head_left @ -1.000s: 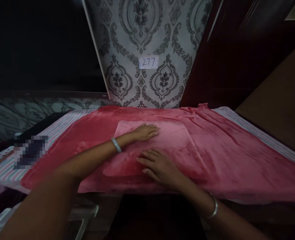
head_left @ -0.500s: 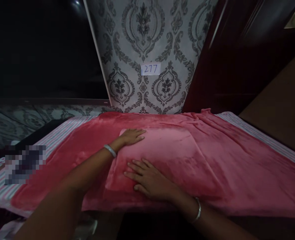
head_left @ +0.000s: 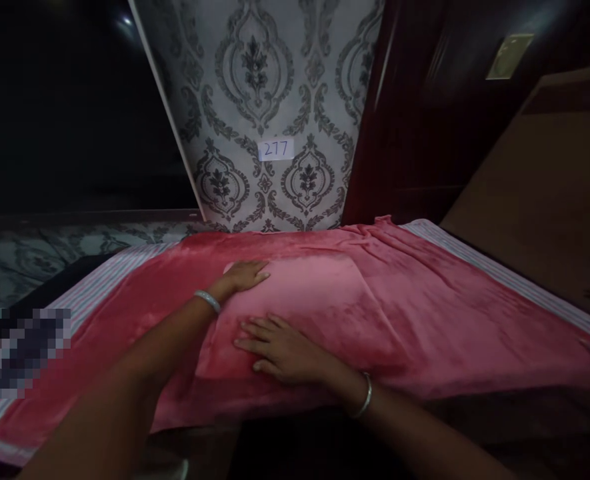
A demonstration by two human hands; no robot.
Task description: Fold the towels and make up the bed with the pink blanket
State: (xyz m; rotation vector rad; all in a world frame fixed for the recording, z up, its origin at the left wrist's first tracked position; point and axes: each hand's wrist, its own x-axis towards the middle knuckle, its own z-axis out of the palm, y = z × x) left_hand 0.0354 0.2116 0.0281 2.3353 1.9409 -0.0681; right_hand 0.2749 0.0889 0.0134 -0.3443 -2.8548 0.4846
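Observation:
A folded rectangle of pink-red plush cloth (head_left: 315, 287) lies flat on a larger spread-out plush blanket (head_left: 455, 327) of the same colour. On the rectangle's far left part rests my left hand (head_left: 247, 275), palm down, its fingers stretched out. Closer to me, my right hand (head_left: 287, 350) presses flat on the near left part of the same piece, fingers spread. Neither hand grips anything. Each wrist wears a silver bangle. The cloth's pile looks lighter on its far half and darker near my right hand.
Striped cloth (head_left: 109, 270) shows beneath the blanket at both sides. Behind stands a patterned wall (head_left: 255, 100) with a "277" paper label (head_left: 275, 149). A large dark screen (head_left: 65, 113) is at left, a dark red door (head_left: 415, 120) and a brown panel (head_left: 549, 173) at right.
My view has turned slightly to the right, so the scene has shifted left. Both hands stay flat on the folded cloth, in nearly the same places.

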